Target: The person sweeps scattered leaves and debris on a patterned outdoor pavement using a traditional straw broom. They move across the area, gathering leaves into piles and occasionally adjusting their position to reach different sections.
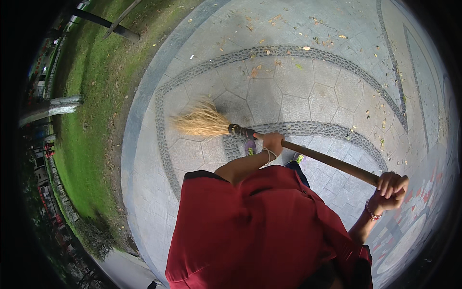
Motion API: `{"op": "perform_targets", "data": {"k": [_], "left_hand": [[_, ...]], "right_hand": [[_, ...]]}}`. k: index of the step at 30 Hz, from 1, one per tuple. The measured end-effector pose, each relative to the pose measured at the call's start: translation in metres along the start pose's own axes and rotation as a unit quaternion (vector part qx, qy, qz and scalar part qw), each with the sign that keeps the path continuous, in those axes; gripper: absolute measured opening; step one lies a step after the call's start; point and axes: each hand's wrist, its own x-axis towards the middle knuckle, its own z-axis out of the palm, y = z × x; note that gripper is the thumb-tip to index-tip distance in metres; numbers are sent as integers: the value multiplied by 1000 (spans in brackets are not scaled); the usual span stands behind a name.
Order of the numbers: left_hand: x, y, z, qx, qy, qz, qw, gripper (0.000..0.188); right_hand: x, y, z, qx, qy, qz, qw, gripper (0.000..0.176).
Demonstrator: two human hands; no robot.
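A straw broom slants across the view, its wooden handle (330,160) running from lower right to upper left. My left hand (273,143) is wrapped around the handle just above the dark binding (242,130). At the handle's top end, my right hand (391,189) grips it with curled fingers. Pale bristles (202,119) spread out to the left over the paving, ahead of my purple shoe (250,147). Whether the tips touch the ground I cannot tell.
Fallen leaves (255,71) lie scattered over the stone paving (296,108), which has curved pebble bands (278,52). A grey curb (135,119) borders grass (97,90) on the left. A tree trunk (65,104) and a dark post (124,33) stand there. Painted patterns (404,231) cover the surface at right.
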Motion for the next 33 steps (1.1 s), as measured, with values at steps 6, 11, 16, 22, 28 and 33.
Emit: {"op": "perform_targets", "data": {"k": [6, 11, 16, 22, 28, 33], "left_hand": [[228, 176, 49, -88, -254, 264, 926, 9], [314, 199, -15, -22, -254, 408, 877, 7], [301, 118, -91, -46, -187, 305, 933, 9], [249, -174, -204, 18, 14, -9, 1000, 8], [216, -308, -232, 204, -144, -253, 935, 7], [345, -187, -129, -88, -38, 76, 992, 6]], "right_hand": [[-57, -76, 16, -152, 197, -276, 929, 12], [-57, -71, 18, -328, 311, -429, 782, 16], [95, -62, -3, -24, 252, -286, 924, 11], [237, 189, 118, 199, 23, 21, 980, 15], [252, 289, 243, 153, -110, 115, 975, 18], [259, 155, 220, -3, 126, -55, 990, 28]]}}
